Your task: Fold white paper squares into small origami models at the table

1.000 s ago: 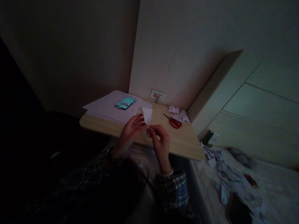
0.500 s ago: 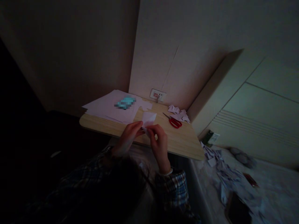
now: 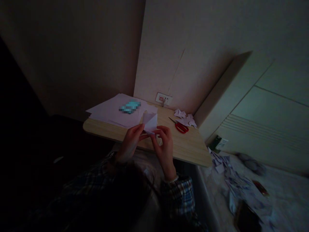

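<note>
Between my two hands, above the front edge of the wooden tabletop (image 3: 188,146), is a small folded piece of white paper (image 3: 150,122). My left hand (image 3: 131,140) grips its left side between thumb and fingers. My right hand (image 3: 164,140) pinches its lower right corner, thumb against fingertips. A crease runs across the paper, and its lower edge is turned up. To the right of my right hand lie scissors with red handles (image 3: 181,128), their blades pointing to the back left. Folded paper pieces (image 3: 185,118) lie just behind them.
Large white sheets (image 3: 108,108) cover the tabletop's left part, with a blurred-out turquoise object (image 3: 130,106) on top. A wall socket (image 3: 163,98) holds a plug. At the right, a bed (image 3: 285,193) bears many folded papers (image 3: 236,180), a grey object (image 3: 251,162) and a dark object (image 3: 247,217).
The paper has turned and tilted slightly left, so its creased face shows more. My right hand's fingers have shifted along its lower edge. The scissors have stayed in place.
</note>
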The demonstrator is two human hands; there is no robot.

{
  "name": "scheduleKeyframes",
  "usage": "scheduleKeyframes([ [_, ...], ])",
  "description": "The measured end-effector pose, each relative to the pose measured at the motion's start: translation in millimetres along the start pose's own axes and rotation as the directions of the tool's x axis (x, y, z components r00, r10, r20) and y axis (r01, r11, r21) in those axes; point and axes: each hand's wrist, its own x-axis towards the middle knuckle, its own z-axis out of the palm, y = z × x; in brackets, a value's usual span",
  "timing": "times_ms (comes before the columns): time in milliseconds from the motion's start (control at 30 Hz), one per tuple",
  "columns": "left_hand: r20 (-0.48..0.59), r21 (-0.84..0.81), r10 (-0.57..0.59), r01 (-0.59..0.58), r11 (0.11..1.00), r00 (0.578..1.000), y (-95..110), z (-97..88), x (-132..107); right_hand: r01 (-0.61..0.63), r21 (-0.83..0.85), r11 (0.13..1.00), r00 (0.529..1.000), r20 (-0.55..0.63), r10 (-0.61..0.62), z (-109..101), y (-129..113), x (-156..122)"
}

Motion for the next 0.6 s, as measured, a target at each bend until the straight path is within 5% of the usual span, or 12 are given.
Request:
scheduleKeyframes([
  [200, 0.130, -0.003, -0.002, 0.002, 1.000, 0.992, 2.4, 2.3, -2.2, -0.110, 0.077, 0.991, 0.989, -0.087, 0.117, -2.9, -1.0, 0.8],
  [600, 0.033, 0.073, 0.036, -0.038, 0.997, 0.999, 1.8, 0.1, -1.2, -0.291, 0.358, 0.887, 0.940, -0.063, 0.334, 3.4, 3.8, 1.1],
])
